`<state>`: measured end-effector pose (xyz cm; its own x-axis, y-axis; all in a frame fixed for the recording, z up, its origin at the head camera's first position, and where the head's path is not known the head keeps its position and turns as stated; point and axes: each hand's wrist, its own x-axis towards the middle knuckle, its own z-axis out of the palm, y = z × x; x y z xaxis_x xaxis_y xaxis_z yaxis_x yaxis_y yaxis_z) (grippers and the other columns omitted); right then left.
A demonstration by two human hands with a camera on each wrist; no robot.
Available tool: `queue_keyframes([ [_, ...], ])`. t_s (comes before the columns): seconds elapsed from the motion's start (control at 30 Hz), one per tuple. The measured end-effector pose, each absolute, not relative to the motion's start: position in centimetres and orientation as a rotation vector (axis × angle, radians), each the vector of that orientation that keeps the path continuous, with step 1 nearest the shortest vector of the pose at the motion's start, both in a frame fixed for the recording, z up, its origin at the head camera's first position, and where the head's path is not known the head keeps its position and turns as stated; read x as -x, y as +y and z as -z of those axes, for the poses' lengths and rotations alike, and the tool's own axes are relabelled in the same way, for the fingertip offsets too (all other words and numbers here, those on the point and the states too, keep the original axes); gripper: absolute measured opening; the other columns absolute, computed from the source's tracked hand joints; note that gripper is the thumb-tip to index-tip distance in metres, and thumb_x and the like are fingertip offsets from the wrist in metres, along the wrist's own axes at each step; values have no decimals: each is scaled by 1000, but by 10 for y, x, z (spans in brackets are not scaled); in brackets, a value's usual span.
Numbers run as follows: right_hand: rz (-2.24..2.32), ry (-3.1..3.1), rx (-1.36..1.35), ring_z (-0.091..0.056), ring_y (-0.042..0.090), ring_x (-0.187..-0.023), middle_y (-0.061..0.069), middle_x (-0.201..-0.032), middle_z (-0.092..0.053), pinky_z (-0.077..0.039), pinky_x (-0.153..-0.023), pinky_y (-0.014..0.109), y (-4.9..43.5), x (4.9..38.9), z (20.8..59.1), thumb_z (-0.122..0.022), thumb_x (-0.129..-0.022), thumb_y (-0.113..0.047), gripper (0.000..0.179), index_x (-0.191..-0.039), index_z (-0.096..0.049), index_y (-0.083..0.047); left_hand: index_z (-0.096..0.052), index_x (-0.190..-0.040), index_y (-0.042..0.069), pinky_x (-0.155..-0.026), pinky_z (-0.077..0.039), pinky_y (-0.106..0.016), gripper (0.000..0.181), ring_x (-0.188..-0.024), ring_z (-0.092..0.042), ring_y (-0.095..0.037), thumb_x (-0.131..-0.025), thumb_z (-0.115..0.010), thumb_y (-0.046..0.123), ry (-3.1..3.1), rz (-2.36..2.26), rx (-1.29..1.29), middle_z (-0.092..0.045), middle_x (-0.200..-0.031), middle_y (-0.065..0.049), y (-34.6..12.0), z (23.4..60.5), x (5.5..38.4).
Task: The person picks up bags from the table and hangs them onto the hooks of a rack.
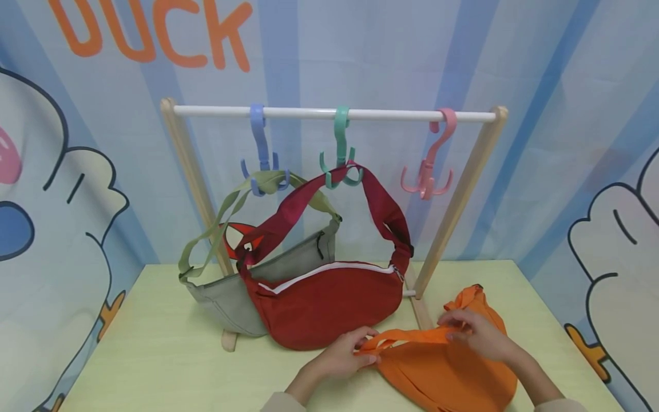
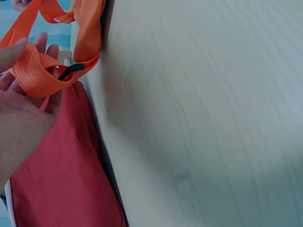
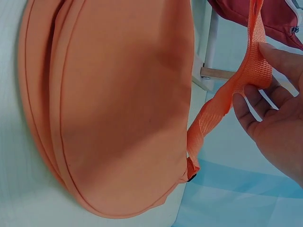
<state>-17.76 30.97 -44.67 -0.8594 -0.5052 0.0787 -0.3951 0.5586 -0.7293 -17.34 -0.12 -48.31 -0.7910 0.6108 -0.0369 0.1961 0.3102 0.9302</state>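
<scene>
An orange crossbody bag [image 1: 453, 377] lies on the table at the front right. My left hand [image 1: 344, 355] grips its webbing strap near one end; in the left wrist view the strap [image 2: 35, 75] loops over the fingers, with the thumb against it. Further along the same strap, my right hand [image 1: 481, 335] pinches it between thumb and fingers, as the right wrist view shows with the strap [image 3: 253, 71]. A red crossbody bag [image 1: 334, 303] stands just beyond the left hand, its strap hung on a green hook [image 1: 341, 146].
A wooden rack with a white bar [image 1: 304, 113] stands behind. On its blue hook [image 1: 261, 143] hangs the strap of a grey-green bag [image 1: 221, 303], partly behind the red one. A pink hook [image 1: 426, 177] hangs at the bar's right. Beneath is a pale wooden table [image 1: 144, 343].
</scene>
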Motion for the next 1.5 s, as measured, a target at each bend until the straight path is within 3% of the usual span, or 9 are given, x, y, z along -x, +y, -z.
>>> queue_keyframes([
  [0.37,1174,2679,797,-50,8,-79,7,-94,-58,-45,-65,28,307,175,436,-62,-86,-8,15,-101,-60,-6,-54,-116,12,-75,-43,-24,33,-88,-56,-9,-85,-64,10,2226,-1463,-706,-64,-90,3,-1,480,174],
  [0.63,1164,2694,793,-52,8,-82,9,-96,-58,-45,-67,29,307,175,431,-62,-85,-8,16,-101,-60,-6,-50,-122,15,-57,-47,-24,39,-75,-54,-6,-86,-63,11,2171,-1508,-722,-62,-87,6,-1,479,177],
  [0.83,1146,2717,824,-53,13,-83,8,-97,-58,-46,-68,29,306,175,428,-63,-85,-8,17,-101,-60,-9,-47,-126,15,-57,-45,-23,44,-71,-54,-6,-85,-64,11,2156,-1548,-744,-61,-85,5,1,479,177],
  [1.03,1138,2723,792,-51,11,-83,6,-96,-57,-46,-69,28,306,173,426,-63,-85,-9,18,-102,-60,-9,-48,-125,14,-48,-44,-23,42,-62,-53,-11,-86,-61,5,2121,-1581,-735,-61,-83,5,2,476,175],
  [1.4,1141,2731,807,-51,12,-84,6,-97,-56,-47,-69,28,307,172,424,-63,-85,-10,19,-103,-60,-9,-49,-125,16,-51,-44,-22,43,-73,-54,-5,-86,-60,2,2119,-1594,-751,-64,-87,5,3,472,175],
  [1.5,1144,2736,790,-52,12,-85,7,-99,-57,-47,-70,28,307,172,424,-63,-86,-10,19,-104,-60,-9,-49,-125,17,-59,-44,-22,43,-78,-55,-4,-86,-61,3,2136,-1591,-770,-64,-88,6,3,472,175],
])
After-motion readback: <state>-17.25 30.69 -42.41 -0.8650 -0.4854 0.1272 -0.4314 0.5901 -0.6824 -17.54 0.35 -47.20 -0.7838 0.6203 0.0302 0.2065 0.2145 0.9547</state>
